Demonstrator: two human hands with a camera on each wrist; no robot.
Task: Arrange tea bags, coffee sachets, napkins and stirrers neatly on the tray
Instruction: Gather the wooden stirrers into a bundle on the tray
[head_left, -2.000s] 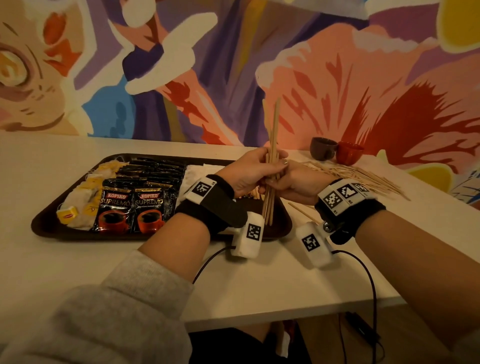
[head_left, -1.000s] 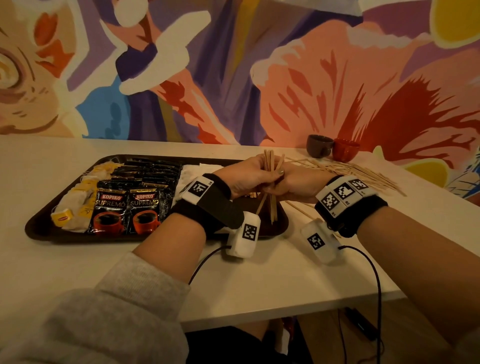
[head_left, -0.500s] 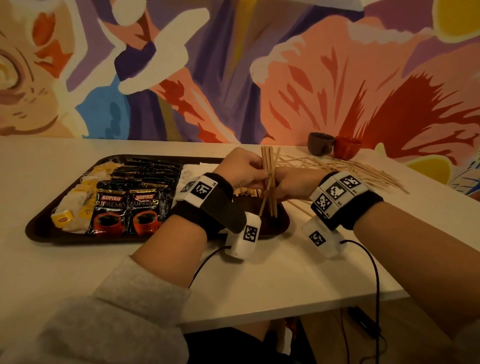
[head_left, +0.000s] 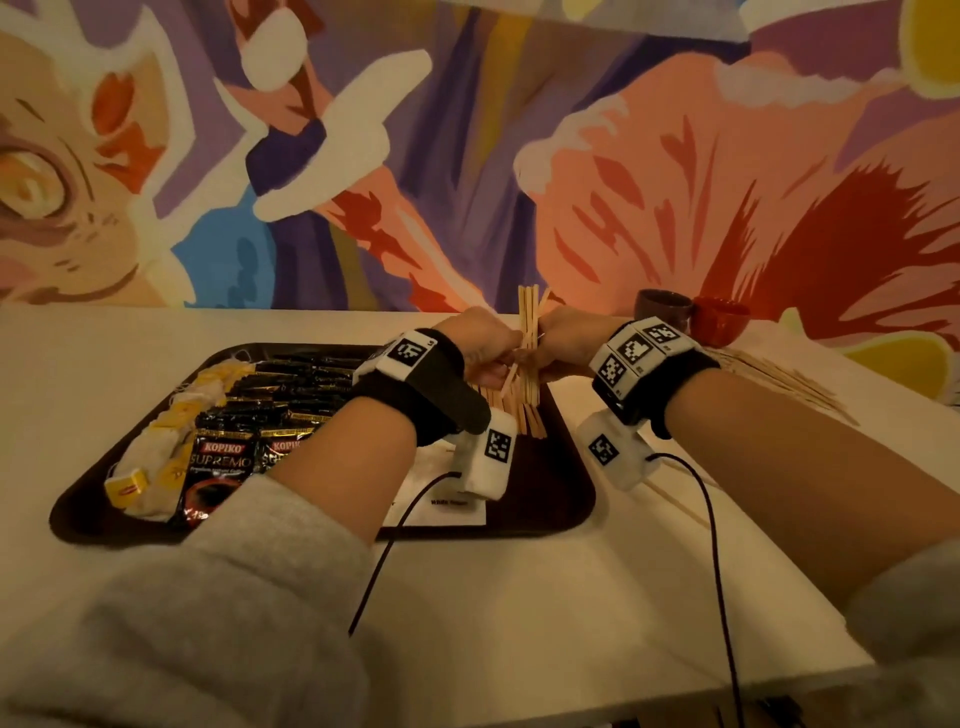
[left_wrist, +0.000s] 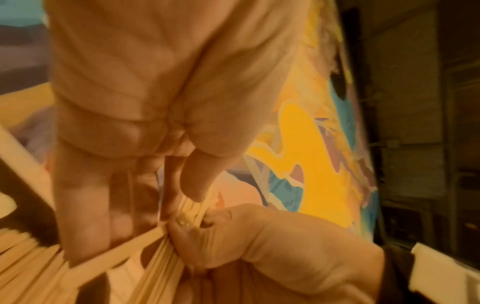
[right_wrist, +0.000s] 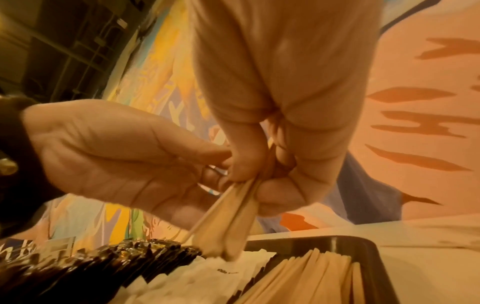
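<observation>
Your bundle of stirrers (head_left: 529, 358) dropped from well above the hands 2 s ago to low over the tray (head_left: 571, 499). Left hand (head_left: 480, 345) and right hand (head_left: 563, 338) shifted farther out over it.

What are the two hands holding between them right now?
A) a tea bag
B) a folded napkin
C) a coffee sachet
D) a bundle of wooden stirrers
D: the left hand and right hand both grip an upright bundle of stirrers over the tray, while the sachets, tea bags and napkins lie flat on it.
</observation>
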